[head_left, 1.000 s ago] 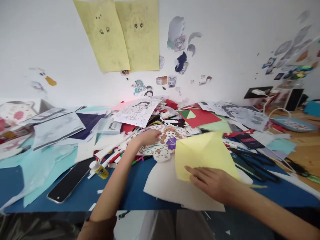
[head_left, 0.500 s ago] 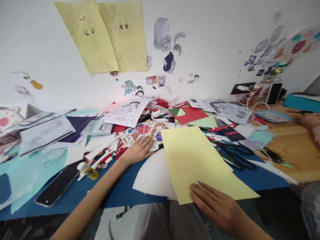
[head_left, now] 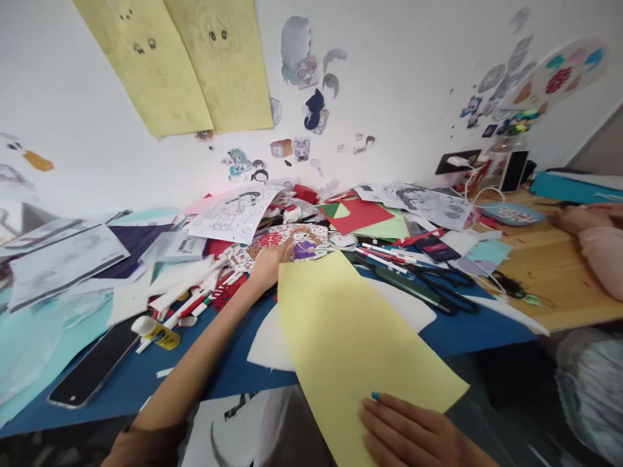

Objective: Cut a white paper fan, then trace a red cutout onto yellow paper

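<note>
Head view, looking down across a crowded counter [head_left: 549,285] covered by a dark blue sheet [head_left: 487,337]. The left hand [head_left: 270,264] lies open and flat, palm down, its fingers on the lower edge of a coloured paper drawing of a girl with braids [head_left: 304,243]. The right hand [head_left: 403,431], cut off by the bottom of the frame, rests its fingers, one with a teal-painted nail [head_left: 375,395], on the near end of a large pale yellow paper sheet [head_left: 350,344]. Whether those fingers grip the paper or only lie on it, I cannot tell. The sheet runs diagonally from that hand up to just beside the left hand, overlapping a white curved paper piece [head_left: 267,344].

To the right lie black-handled scissors [head_left: 448,292] and a bundle of red-and-white marker pens [head_left: 384,259]. To the left stand a white-capped yellow glue bottle [head_left: 156,333] and a black phone [head_left: 95,363]. Behind the drawing are a black-and-white line drawing on white paper [head_left: 233,214] and a red paper sheet [head_left: 355,214]. At the far right, a co-worker's hand [head_left: 577,220] and pink sleeve [head_left: 606,256] rest on the bare wood of the counter. Two yellow sheets with drawn faces [head_left: 170,65] hang on the white wall above.
</note>
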Available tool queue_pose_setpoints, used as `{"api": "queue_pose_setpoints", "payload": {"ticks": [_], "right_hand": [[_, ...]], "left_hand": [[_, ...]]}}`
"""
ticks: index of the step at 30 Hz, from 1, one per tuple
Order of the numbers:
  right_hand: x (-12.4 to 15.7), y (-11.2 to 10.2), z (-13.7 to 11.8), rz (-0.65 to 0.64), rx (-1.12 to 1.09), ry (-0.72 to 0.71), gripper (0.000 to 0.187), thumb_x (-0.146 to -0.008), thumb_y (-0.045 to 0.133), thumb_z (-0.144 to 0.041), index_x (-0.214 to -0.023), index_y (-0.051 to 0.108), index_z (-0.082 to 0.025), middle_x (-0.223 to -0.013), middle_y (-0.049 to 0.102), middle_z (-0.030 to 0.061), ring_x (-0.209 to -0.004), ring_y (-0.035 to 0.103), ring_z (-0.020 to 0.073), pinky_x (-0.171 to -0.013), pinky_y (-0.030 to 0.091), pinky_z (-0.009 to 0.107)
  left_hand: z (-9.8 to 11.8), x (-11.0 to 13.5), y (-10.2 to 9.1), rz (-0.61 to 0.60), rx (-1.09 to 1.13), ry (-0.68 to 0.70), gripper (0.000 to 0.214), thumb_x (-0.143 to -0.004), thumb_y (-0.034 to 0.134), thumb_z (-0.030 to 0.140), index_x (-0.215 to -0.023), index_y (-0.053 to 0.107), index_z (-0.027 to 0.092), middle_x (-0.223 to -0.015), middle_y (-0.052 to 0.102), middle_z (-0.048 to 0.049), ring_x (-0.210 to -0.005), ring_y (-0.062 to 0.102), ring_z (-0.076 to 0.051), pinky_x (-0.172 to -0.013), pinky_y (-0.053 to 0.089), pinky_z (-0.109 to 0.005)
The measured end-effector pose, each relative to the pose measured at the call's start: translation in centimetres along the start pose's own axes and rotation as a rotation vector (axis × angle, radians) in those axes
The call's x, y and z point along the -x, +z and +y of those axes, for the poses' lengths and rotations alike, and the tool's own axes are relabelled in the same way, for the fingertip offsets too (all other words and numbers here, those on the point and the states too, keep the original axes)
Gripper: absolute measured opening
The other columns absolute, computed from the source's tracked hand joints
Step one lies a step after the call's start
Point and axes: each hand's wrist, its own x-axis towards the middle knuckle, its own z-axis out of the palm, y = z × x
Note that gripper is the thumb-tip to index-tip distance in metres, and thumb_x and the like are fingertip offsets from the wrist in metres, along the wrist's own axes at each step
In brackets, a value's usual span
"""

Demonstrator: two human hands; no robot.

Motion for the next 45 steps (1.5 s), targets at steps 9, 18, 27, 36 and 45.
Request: {"api": "queue_pose_setpoints", "payload": {"ticks": [9, 18, 27, 36, 45], "right_hand": [[0.5, -3.7, 1.7, -0.085, -0.012, 0.133, 0.018, -0.094, 0.040, -0.020, -0.085, 0.056, -0.015, -0.087, 0.070, 0.0080, -0.103, 0.062, 0.0129, -0.101, 0.044, 0.028], [5.3, -5.4, 4.4, -0.069, 0.138, 0.620, 0.018, -0.083, 0.049, -0.015, -0.091, 0.063, -0.025, -0.109, 0.061, 0.0089, -0.105, 0.060, 0.0234, -0.080, 0.053, 0.034], [7.1, -3.8, 7.1, -0.204, 0.238, 0.911, 0.035, -0.092, 0.038, -0.036, -0.119, 0.054, -0.019, -0.122, 0.059, 0.0100, -0.114, 0.055, 0.0220, -0.096, 0.046, 0.039], [6.7, -3.3, 9.0, -0.245, 0.263, 0.936, 0.043, -0.093, 0.030, -0.047, -0.114, 0.055, -0.019, -0.114, 0.061, 0.0104, -0.106, 0.056, 0.0250, -0.087, 0.047, 0.041], [1.8, -2.6, 6.4, -0.337, 0.257, 0.416, 0.045, -0.092, 0.039, -0.041, -0.130, 0.044, -0.018, -0.126, 0.051, 0.0145, -0.117, 0.047, 0.0258, -0.089, 0.043, 0.039]], "left_hand": [[0.9, 5.5, -2.8, -0.268, 0.523, -0.151, 0.063, -0.079, 0.052, 0.041, -0.136, 0.037, 0.019, -0.066, 0.052, 0.0053, -0.059, 0.048, -0.011, -0.055, 0.035, -0.021], [-0.4, 15.6, -2.5, -0.476, 0.794, -0.554, 0.060, -0.068, 0.063, 0.055, -0.107, 0.064, 0.010, -0.067, 0.064, -0.0029, -0.053, 0.052, -0.013, -0.053, 0.039, -0.024], [1.1, 21.2, -1.3, -0.319, 1.008, -0.823, 0.082, -0.058, 0.068, 0.063, -0.114, 0.062, 0.004, -0.041, 0.056, -0.0005, -0.039, 0.050, -0.013, -0.047, 0.039, -0.023], [1.5, 22.4, -0.7, -0.310, 0.999, -0.836, 0.093, -0.059, 0.061, 0.069, -0.120, 0.055, 0.000, -0.040, 0.054, -0.0005, -0.038, 0.050, -0.014, -0.047, 0.039, -0.024], [-2.3, 15.7, -3.6, 0.102, -0.176, -0.398, 0.043, -0.089, 0.032, 0.037, -0.111, 0.059, 0.012, -0.107, 0.061, -0.0137, -0.101, 0.057, -0.025, -0.085, 0.044, -0.034]]}}
